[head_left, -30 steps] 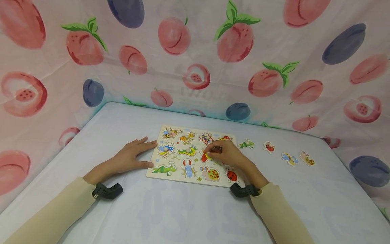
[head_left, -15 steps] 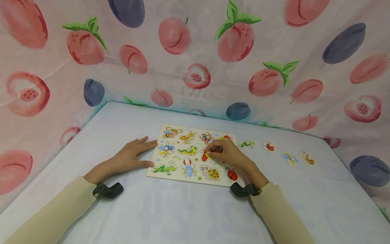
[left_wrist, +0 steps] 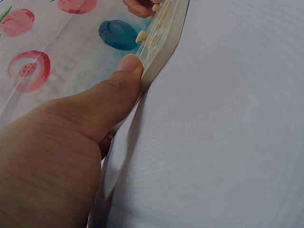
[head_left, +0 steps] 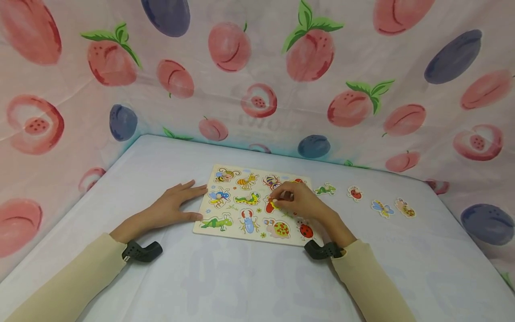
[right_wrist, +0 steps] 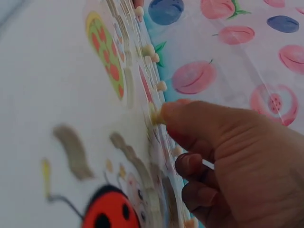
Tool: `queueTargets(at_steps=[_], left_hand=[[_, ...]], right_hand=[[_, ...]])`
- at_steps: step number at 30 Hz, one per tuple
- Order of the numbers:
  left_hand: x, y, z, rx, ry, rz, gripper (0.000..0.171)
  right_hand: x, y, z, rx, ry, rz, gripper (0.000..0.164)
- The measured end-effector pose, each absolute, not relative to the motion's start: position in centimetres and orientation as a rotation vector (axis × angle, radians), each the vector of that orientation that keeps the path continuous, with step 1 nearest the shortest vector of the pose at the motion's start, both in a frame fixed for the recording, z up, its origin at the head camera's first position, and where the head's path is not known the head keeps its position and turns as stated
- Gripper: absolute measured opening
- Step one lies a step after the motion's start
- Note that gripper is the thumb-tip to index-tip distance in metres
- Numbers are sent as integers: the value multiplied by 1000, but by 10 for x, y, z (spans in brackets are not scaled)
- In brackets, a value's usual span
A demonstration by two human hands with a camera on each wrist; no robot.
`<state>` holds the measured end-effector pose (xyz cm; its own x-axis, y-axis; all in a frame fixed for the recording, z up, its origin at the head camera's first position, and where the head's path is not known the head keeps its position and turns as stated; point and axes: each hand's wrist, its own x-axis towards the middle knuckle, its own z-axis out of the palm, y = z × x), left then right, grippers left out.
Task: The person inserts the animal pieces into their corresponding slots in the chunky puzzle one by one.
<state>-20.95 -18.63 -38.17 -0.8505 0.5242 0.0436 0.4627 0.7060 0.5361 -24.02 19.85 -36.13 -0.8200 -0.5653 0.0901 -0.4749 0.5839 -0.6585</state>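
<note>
A wooden knob puzzle board (head_left: 235,233) with cartoon insects lies flat on the table. My left hand (head_left: 170,205) rests at its left side, fingers spread, with thumb and fingertips at the edge; the left wrist view shows the thumb (left_wrist: 114,88) against the board's side. With thumb and index finger, my right hand (head_left: 299,201) pinches the pale knob (right_wrist: 157,117) of a red-and-yellow puzzle piece (head_left: 269,207) in the board's middle row. Its other fingers are curled, and the hand partly covers this piece and the board's right side.
Right of the board lie loose puzzle pieces: a green grasshopper (head_left: 326,189), a ladybug (head_left: 355,193), a blue-winged bee (head_left: 382,209) and a snail (head_left: 405,208). White cloth covers the table (head_left: 241,286). A peach-print curtain (head_left: 281,120) stands behind and at both sides.
My right hand's knuckles have risen slightly while the pinch stays at the same piece. The left hand and the loose pieces have not moved.
</note>
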Motion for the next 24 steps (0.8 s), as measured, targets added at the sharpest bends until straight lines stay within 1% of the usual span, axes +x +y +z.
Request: queueTargets(at_steps=[14,24], left_hand=[[-210,-186,-383,806,2802,833,82],[-210,-186,-384,824,2806,826,81]], right_hand=[[-245,223,-340,-853,2851,-1069,21],[-244,242,-326,-702,2947,-1092,22]])
